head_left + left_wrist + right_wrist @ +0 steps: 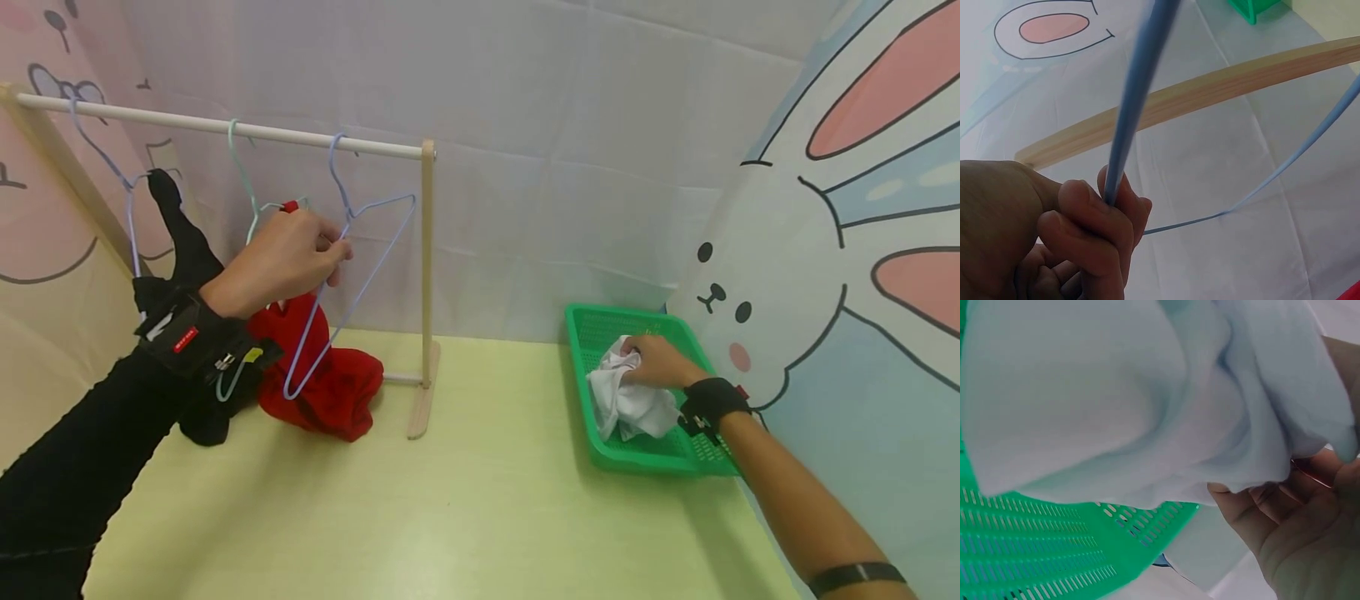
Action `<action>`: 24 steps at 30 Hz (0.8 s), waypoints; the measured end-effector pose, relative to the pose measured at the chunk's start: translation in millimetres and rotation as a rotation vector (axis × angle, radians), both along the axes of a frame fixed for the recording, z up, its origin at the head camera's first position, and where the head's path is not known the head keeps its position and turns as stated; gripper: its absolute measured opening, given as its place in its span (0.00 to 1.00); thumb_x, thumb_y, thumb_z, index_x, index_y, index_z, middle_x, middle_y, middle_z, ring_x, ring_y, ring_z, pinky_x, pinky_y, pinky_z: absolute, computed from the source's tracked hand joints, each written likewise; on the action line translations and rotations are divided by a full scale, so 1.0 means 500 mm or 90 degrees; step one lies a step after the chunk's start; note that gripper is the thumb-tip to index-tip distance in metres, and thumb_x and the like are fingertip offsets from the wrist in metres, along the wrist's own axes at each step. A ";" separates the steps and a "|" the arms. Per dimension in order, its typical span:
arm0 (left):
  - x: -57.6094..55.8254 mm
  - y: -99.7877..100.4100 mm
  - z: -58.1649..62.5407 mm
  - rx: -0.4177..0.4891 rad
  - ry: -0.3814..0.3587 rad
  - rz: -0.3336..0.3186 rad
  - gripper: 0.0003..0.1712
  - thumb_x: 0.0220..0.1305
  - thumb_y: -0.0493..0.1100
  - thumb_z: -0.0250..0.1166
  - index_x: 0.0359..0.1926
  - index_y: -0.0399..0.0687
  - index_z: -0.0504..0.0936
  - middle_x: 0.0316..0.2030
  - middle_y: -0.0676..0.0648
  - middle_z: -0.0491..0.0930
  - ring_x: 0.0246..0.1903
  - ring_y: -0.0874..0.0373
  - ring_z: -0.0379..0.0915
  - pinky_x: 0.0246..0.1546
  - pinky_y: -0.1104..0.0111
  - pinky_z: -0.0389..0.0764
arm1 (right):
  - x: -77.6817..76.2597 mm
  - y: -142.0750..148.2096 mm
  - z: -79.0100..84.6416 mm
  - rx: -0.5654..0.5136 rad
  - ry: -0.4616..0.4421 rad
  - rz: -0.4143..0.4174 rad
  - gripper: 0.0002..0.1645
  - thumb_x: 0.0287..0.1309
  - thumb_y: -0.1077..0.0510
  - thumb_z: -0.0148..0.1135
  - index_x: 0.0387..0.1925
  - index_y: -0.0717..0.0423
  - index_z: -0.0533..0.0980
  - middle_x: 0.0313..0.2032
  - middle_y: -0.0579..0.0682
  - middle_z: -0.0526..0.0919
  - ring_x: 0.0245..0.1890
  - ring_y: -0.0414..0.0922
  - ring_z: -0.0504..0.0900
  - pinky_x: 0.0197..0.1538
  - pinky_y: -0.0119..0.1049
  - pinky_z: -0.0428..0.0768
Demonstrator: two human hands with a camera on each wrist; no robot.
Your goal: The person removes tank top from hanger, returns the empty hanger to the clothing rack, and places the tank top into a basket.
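My left hand (288,254) pinches one side of a lavender-blue clothes hanger (383,250), whose hook sits over the white rod. Close up in the left wrist view, the fingers curl round the hanger's thin wire (1132,87). On the right, my right hand (660,361) grips a crumpled white cloth garment (630,404) by its upper part, inside the green basket (573,358). The garment's folds fill much of the right wrist view, with fingers (1241,512) at its edge. Its exact kind is hidden by the folds.
A wooden rack with a white rod (300,137) stands on the pale yellow table (465,500). Left on the rod hang a black garment (191,242) on a lavender hanger and a red garment (330,392) on a mint hanger (242,171). The rack's post (427,267) stands right of the lavender-blue hanger.
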State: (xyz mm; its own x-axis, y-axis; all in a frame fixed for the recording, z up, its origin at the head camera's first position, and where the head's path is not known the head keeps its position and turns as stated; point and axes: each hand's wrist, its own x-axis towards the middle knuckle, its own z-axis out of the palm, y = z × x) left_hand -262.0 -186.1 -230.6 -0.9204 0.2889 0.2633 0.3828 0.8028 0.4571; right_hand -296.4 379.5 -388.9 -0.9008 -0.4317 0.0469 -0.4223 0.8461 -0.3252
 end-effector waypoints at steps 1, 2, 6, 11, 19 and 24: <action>0.000 0.000 0.000 0.002 -0.002 -0.001 0.18 0.80 0.43 0.59 0.52 0.33 0.88 0.23 0.46 0.84 0.20 0.49 0.69 0.18 0.63 0.70 | 0.001 0.000 -0.003 -0.001 -0.003 -0.001 0.21 0.49 0.61 0.77 0.43 0.68 0.80 0.39 0.58 0.85 0.36 0.51 0.78 0.40 0.42 0.77; 0.000 0.000 0.000 0.004 -0.003 -0.001 0.18 0.80 0.43 0.59 0.52 0.33 0.88 0.23 0.46 0.84 0.20 0.49 0.69 0.17 0.63 0.70 | 0.001 -0.001 -0.006 -0.003 -0.004 -0.003 0.21 0.49 0.62 0.76 0.44 0.69 0.80 0.39 0.59 0.85 0.36 0.52 0.78 0.40 0.43 0.77; 0.001 -0.001 -0.001 0.014 -0.007 -0.005 0.18 0.80 0.43 0.59 0.51 0.33 0.88 0.23 0.46 0.84 0.19 0.49 0.69 0.17 0.64 0.71 | 0.003 -0.006 -0.011 -0.007 0.005 -0.002 0.21 0.49 0.63 0.75 0.43 0.70 0.80 0.40 0.61 0.85 0.38 0.54 0.79 0.42 0.45 0.78; 0.000 -0.001 -0.003 0.013 0.003 -0.006 0.17 0.80 0.43 0.59 0.50 0.34 0.89 0.22 0.47 0.84 0.19 0.49 0.69 0.17 0.63 0.70 | 0.011 -0.014 -0.015 -0.007 -0.010 0.000 0.21 0.50 0.62 0.75 0.44 0.69 0.80 0.39 0.59 0.84 0.37 0.52 0.78 0.41 0.43 0.77; 0.001 -0.001 -0.006 0.014 -0.004 -0.009 0.18 0.80 0.44 0.58 0.51 0.35 0.89 0.23 0.47 0.84 0.19 0.49 0.68 0.16 0.63 0.70 | 0.025 -0.020 -0.031 0.006 -0.062 0.026 0.22 0.46 0.61 0.76 0.43 0.68 0.81 0.39 0.56 0.85 0.37 0.49 0.78 0.41 0.40 0.78; 0.000 -0.002 -0.004 0.019 -0.002 -0.004 0.18 0.80 0.43 0.59 0.51 0.34 0.89 0.23 0.47 0.84 0.19 0.49 0.68 0.16 0.64 0.70 | 0.030 -0.021 -0.041 0.003 -0.110 0.037 0.21 0.49 0.62 0.78 0.43 0.67 0.80 0.40 0.55 0.84 0.38 0.48 0.77 0.40 0.39 0.77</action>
State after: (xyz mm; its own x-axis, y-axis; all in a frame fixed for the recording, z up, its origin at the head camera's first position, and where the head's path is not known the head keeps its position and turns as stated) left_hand -261.8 -187.1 -232.8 -0.9193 0.2870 0.2692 0.3866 0.7859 0.4825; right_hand -281.6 369.0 -409.4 -0.8686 -0.4835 -0.1086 -0.4092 0.8235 -0.3930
